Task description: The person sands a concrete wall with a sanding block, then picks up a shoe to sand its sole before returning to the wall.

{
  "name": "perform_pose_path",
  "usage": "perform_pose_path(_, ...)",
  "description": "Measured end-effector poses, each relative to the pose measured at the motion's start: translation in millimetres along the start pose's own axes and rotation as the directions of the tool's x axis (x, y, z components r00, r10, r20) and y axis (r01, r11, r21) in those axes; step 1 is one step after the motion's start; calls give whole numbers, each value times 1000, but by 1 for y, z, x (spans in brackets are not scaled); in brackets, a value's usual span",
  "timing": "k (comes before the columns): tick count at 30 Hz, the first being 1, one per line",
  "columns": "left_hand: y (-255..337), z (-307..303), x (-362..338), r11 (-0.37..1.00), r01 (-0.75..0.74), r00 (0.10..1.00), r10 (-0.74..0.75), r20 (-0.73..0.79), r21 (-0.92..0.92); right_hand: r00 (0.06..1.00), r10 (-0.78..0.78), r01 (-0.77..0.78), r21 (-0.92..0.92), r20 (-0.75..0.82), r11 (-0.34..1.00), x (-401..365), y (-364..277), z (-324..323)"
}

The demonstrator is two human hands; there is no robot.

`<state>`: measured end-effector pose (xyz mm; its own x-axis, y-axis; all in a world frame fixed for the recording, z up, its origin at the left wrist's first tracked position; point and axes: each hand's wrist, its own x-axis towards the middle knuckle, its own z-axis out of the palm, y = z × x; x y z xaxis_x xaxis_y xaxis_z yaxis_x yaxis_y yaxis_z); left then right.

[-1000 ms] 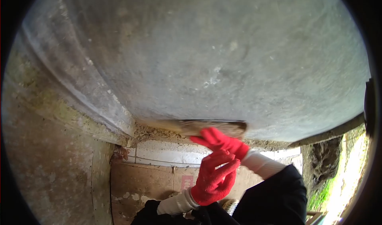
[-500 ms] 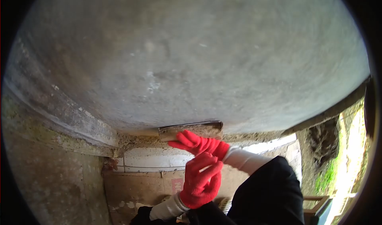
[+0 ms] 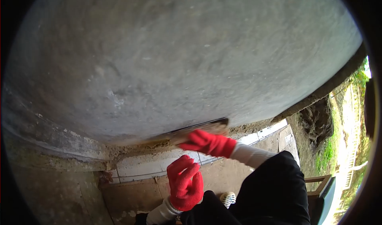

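My right hand [image 3: 209, 143], in a red knit glove, is closed on a flat rectangular float [image 3: 218, 128], a brownish board with a thin dark upper edge. Its outline is smeared by motion, and the glove hides the grip. The float lies against the base of a grey cement-faced wall [image 3: 191, 65]. Lower and to the left, my left hand [image 3: 185, 185] wears a matching red glove. Its fingers are loosely bent and apart, with nothing visible between them, in front of my dark-trousered legs [image 3: 270, 189].
A strip of white tiles [image 3: 143, 165] runs along the wall's foot, edged with crumbly mortar. Brown boards [image 3: 131, 193] cover the floor, where a striped shoe [image 3: 228, 199] shows. At left is a stained side wall [image 3: 47, 185]; at right, a wooden-framed chair [image 3: 318, 185] and grass.
The view has tilted. My right hand and the float have swung slightly right and are blurred. My left hand has moved left and down, away from the right wrist.
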<state>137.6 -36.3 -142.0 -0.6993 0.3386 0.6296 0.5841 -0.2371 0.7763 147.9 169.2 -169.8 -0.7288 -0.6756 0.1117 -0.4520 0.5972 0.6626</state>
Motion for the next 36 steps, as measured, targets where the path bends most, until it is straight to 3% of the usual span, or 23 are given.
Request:
perform_pose_path(3,2,-13,-5,999,14,1000,-15,26,32,992,-29,28,-11,-126,1000,20,6,-4)
perform_pose_path(6,3,-18,-4,997,80,997,-80,-11,0,999,-23,28,-114,44,993,-55,40,-28)
perform_pose_path(7,3,-20,-4,994,108,994,-109,-33,-11,989,40,-36,-29,143,999,-100,42,-22)
perform_pose_path(9,0,-25,-3,993,117,992,-117,-49,-20,987,30,-42,69,160,997,-136,62,-45)
perform_pose_path(10,0,-26,-4,993,117,992,-118,-53,-18,974,190,-211,198,122,957,-137,63,-49)
perform_pose_path(14,-3,-23,-7,995,101,995,-101,10,-14,943,314,-332,294,107,896,-88,26,-25)
perform_pose_path(16,-5,-18,-10,996,88,995,-87,43,-11,988,154,-152,119,-9,981,-23,-2,4)
perform_pose_path(17,-7,-17,-12,997,79,994,-79,69,7,992,41,-60,-160,-123,985,-3,-20,24)
perform_pose_path(18,-9,-15,-13,997,74,992,-75,99,22,958,214,-217,4,-189,976,20,-30,22)
perform_pose_path(20,-7,-8,-17,989,147,981,-149,122,29,997,2,-16,-174,-82,985,22,-24,27)
perform_pose_path(22,-10,-8,-12,981,195,972,-196,127,16,998,49,-56,-220,-41,974,-12,-6,14)
perform_pose_path(23,-13,-13,-11,990,136,982,-138,125,24,998,-50,61,-552,36,831,-56,-13,31)
perform_pose_path(24,-16,-20,-11,996,85,989,-89,121,39,990,138,-130,-238,20,963,-87,-17,40)
perform_pose_path(25,-17,-24,-11,988,144,985,-148,90,54,967,255,-255,99,9,962,-99,7,13)
perform_pose_path(26,-17,-28,-13,986,155,983,-160,89,60,936,350,-337,211,-28,917,-118,17,5)
perform_pose_path(27,-17,-31,-14,969,237,969,-240,52,68,911,410,-403,311,43,861,-133,19,2)
perform_pose_path(30,-13,-28,-22,937,342,938,-345,21,74,931,359,-340,201,-66,919,-103,13,-6)
perform_pose_path(31,-11,-24,-23,943,330,941,-331,67,35,876,480,-444,308,-48,841,-85,-1,0)
perform_pose_path(33,-8,-18,-22,964,264,956,-262,132,-1,943,280,-297,-75,-182,952,-35,-15,13)
perform_pose_path(34,-5,-17,-21,967,253,957,-252,142,12,966,161,-195,-159,-203,968,-10,-17,20)
perform_pose_path(36,1,-18,-21,962,260,951,-270,150,85,933,288,-315,-103,-215,943,31,-35,20)
